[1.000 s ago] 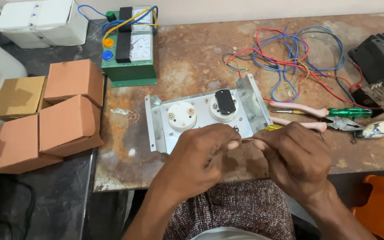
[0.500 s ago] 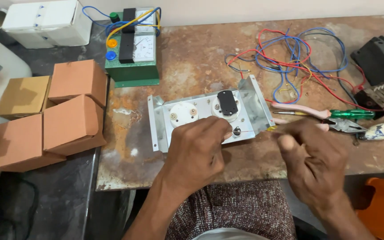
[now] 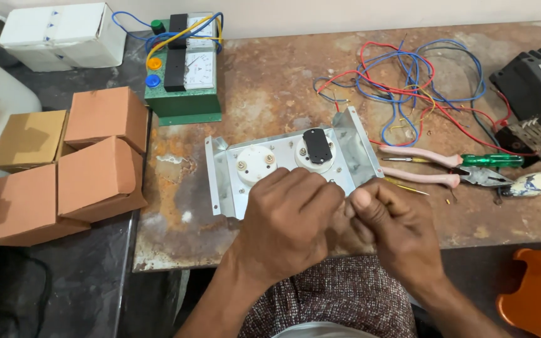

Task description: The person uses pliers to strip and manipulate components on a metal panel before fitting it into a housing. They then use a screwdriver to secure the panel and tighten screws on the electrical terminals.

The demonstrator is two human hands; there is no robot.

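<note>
Both hands are closed at the near edge of the metal plate. The left hand grips that edge; the right hand is pinched, contents hidden. A fitting step is judged in hand; steady alignment is needed next. Farther right, pliers lie; wires beyond.

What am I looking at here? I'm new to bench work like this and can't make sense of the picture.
The view comes from a camera on the person's head, looking down at a rusty worktable. Both bare hands meet at the near edge of a metal panel carrying two round white fittings. The left hand rests on the panel; the right hand pinches something too small to identify. To the right lie pink-handled pliers, a green screwdriver and tangled wires. Behind stands a green meter box; cardboard boxes sit at the left.
</note>
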